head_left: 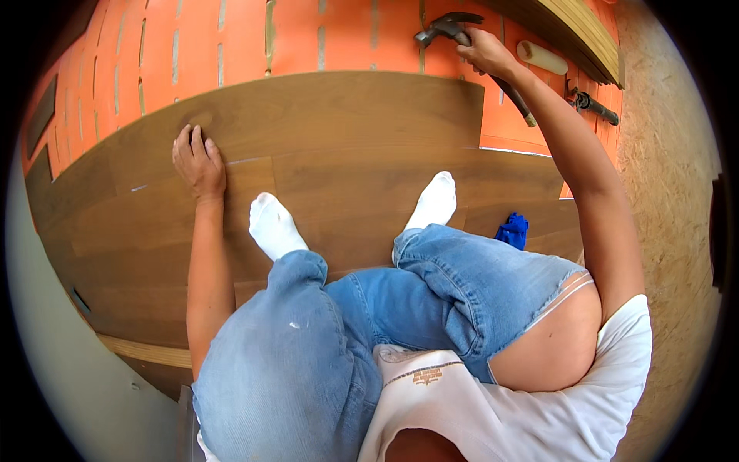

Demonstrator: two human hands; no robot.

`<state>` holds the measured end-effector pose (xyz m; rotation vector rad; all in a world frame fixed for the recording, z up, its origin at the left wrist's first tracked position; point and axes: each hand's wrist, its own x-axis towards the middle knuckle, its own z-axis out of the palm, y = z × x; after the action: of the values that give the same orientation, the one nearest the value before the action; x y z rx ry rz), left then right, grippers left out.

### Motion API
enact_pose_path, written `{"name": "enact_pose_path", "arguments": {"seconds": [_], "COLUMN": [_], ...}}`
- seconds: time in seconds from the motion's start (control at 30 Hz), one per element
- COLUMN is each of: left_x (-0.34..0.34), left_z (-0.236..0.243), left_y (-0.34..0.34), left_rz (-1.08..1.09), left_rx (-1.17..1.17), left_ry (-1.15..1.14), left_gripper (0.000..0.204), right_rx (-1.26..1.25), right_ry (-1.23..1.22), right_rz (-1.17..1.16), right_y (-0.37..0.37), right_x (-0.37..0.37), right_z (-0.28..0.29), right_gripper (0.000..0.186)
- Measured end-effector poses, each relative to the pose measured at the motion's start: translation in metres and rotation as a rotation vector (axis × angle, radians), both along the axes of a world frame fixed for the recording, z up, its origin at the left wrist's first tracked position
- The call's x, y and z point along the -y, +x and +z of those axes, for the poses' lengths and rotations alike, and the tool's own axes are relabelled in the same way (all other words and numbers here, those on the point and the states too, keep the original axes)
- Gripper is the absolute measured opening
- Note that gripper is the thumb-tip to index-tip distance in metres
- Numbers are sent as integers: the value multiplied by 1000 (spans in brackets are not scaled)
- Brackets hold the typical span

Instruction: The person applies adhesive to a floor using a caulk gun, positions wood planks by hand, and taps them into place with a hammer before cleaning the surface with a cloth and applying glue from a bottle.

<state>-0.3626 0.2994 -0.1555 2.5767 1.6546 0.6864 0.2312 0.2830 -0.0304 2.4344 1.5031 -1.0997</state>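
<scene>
My left hand (202, 165) lies with its fingers stretched out on the brown wood floorboards (339, 115), near the far edge of the laid boards. Past that edge, at the far right, my right hand (486, 52) grips a claw hammer (446, 28) by its handle. The dark metal head points left over the orange underlayment (300, 38), and the handle's end sticks out below my forearm. Whether the hammer touches the underlayment, I cannot tell. Both of my white-socked feet (275, 225) rest on the boards between my arms.
A stack of planks (573, 31) lies at the far right, beside a pale tube (542, 57) and a caulking gun (596, 105). Near my right knee is a crumpled blue cloth item (513, 230). Chipboard (666, 192) borders the right side; a grey wall (69, 346) borders the left.
</scene>
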Motion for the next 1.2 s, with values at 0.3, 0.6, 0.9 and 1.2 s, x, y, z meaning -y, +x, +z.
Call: {"name": "enact_pose_path", "arguments": {"seconds": [0.3, 0.6, 0.9, 1.2], "left_x": [-67, -87, -93, -99], "left_z": [32, 59, 72, 64], "left_y": [46, 60, 65, 65], "left_rz": [-149, -178, -167, -150], "left_rx": [-85, -63, -68, -70], "left_ry": [-21, -112, -110, -80], "left_gripper": [27, 8, 8, 9], "right_rx": [94, 44, -20, -20], "right_ry": [99, 76, 87, 112], "right_rz": [644, 808, 787, 841], "right_y": [-73, -132, -152, -142], "right_x": [-65, -124, -121, -125], "right_z": [6, 2, 20, 4], "right_gripper": [23, 27, 25, 24]}}
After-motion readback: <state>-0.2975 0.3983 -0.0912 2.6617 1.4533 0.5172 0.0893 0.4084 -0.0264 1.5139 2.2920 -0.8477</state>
